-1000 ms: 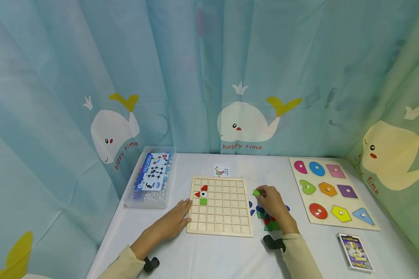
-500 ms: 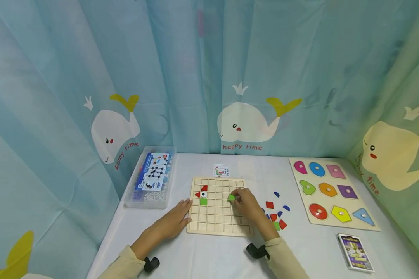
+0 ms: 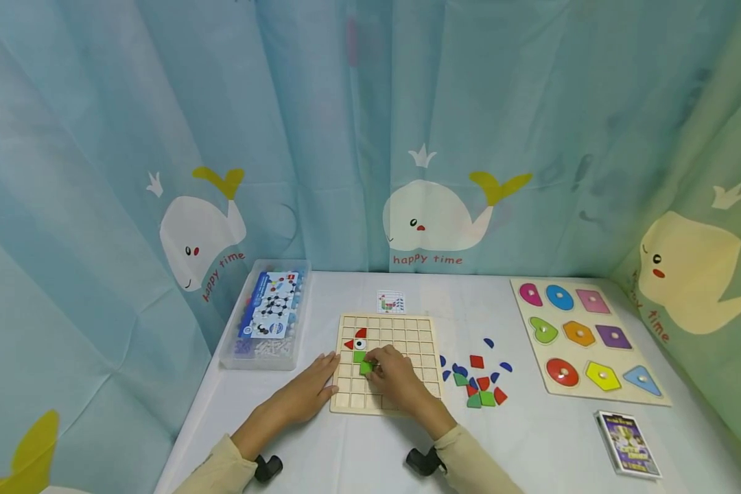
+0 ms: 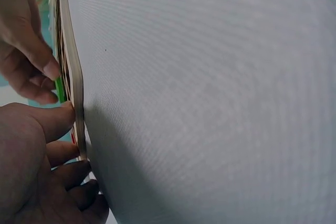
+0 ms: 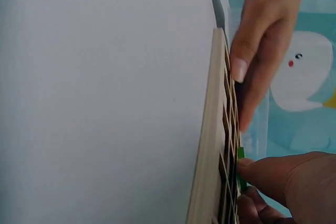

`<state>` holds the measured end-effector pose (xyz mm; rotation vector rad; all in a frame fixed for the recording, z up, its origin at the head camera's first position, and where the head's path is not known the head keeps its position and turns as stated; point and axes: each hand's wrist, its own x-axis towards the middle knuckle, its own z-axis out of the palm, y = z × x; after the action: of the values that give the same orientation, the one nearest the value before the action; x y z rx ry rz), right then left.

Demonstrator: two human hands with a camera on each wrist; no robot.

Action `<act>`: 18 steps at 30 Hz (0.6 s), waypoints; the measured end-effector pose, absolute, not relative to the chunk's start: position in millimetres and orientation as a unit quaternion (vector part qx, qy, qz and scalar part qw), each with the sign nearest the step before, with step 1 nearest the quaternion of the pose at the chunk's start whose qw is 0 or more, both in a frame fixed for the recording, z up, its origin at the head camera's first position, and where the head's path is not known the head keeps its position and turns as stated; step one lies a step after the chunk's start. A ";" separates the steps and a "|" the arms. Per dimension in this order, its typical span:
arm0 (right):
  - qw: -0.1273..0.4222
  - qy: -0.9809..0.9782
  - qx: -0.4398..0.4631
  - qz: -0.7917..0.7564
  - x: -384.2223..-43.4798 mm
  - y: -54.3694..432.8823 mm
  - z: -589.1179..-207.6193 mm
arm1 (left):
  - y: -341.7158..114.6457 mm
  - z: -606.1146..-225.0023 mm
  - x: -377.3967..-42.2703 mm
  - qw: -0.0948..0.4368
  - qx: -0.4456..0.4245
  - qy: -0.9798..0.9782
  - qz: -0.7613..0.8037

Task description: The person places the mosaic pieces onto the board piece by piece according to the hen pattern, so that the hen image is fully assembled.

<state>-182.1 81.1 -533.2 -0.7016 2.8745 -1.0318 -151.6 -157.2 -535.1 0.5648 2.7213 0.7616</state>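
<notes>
A wooden grid board (image 3: 410, 335) lies on the white table. In its upper left cells sit a red quarter piece (image 3: 361, 333), a red triangle (image 3: 348, 344), an eye tile (image 3: 361, 344) and a green square (image 3: 359, 357). My right hand (image 3: 398, 379) pinches another green piece (image 3: 366, 368) between thumb and fingers, just below and right of that square. The right wrist view shows this held green piece (image 5: 241, 153) at the board's surface; whether it is seated cannot be told. My left hand (image 3: 305, 392) rests with extended fingers against the board's left edge.
Loose blue, red and green pieces (image 3: 477, 361) lie scattered right of the board. A small pattern card (image 3: 391, 302) is behind it. A clear plastic box (image 3: 265, 315) stands left. On the right are a shape puzzle (image 3: 546, 312) and a card pack (image 3: 628, 444).
My right hand has carried the green piece leftward from beside the loose pieces, across the board to the placed green square. The left hand has stayed put.
</notes>
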 end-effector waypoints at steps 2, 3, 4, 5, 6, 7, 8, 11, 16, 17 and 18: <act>0.002 0.918 -0.231 -0.321 -181.8 77.1 -534.0 | -157.3 -535.0 -151.5 0.129 0.194 0.936 0.264; 0.001 0.918 -0.233 -0.321 -182.0 75.6 -534.4 | -157.3 -534.9 -151.4 0.128 0.195 0.936 0.264; 0.000 0.918 -0.237 -0.319 -182.3 74.4 -535.2 | -157.3 -534.9 -151.3 0.128 0.195 0.936 0.264; 0.002 0.917 -0.236 -0.322 -182.5 72.9 -535.3 | -157.3 -534.8 -151.3 0.128 0.195 0.936 0.264; 0.004 0.916 -0.237 -0.323 -182.7 71.6 -536.0 | -157.3 -534.6 -151.3 0.128 0.196 0.936 0.264; 0.005 0.916 -0.237 -0.324 -182.9 70.3 -536.1 | -157.4 -534.7 -151.3 0.128 0.196 0.936 0.263; 0.007 0.915 -0.238 -0.324 -183.2 69.1 -536.1 | -157.5 -534.8 -151.4 0.128 0.197 0.936 0.262; 0.012 0.917 -0.237 -0.322 -183.5 66.2 -535.0 | -157.8 -535.5 -152.1 0.127 0.197 0.936 0.262; 0.008 0.920 -0.233 -0.315 -183.1 65.0 -534.4 | -158.3 -537.2 -152.8 0.128 0.196 0.936 0.261; 0.005 0.921 -0.233 -0.313 -182.7 64.8 -534.5 | -158.3 -537.2 -152.7 0.130 0.195 0.936 0.262; 0.002 0.921 -0.233 -0.311 -182.2 64.7 -534.5 | -158.3 -537.3 -152.6 0.131 0.195 0.936 0.262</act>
<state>-182.2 64.7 -534.5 -0.7303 2.8900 -0.9769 -152.6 -158.3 -537.3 0.5667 2.7191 0.7603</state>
